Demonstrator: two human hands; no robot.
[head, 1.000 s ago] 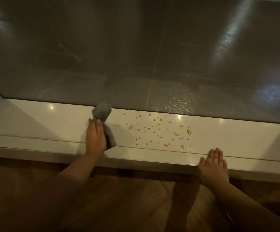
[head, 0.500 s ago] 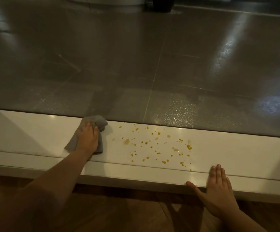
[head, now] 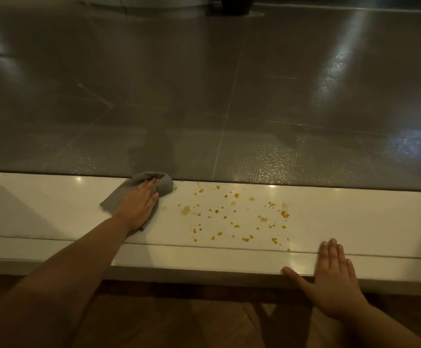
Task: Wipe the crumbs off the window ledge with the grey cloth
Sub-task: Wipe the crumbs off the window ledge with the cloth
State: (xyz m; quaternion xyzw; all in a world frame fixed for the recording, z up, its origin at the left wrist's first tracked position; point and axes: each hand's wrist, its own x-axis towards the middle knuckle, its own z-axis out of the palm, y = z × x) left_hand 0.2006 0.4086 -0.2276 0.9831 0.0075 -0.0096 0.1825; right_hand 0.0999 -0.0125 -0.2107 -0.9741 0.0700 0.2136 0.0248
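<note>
The window glass (head: 204,96) fills the upper view. Below it the white window ledge (head: 53,209) runs across, glossy and hard, so loose bits should slide readily.

The grey cloth (head: 165,184) lies on the ledge at about 9 o'clock from the mess, its far end bunched against the glass. It looks soft, light and limp (likely to fold under itself if pushed from one corner), so it is best held down through its middle under a flat palm.

The left hand (head: 137,205) does just that, fingers straight and close together, pressing the cloth flat. The right hand (head: 335,280) rests on the ledge's front lip at about 5 o'clock from the mess, fingers straight, thumb spread, holding nothing.

The crumbs (head: 234,225), small, orange and scattered, look untouched; a few pale smears among them may need firmer pressure.
</note>
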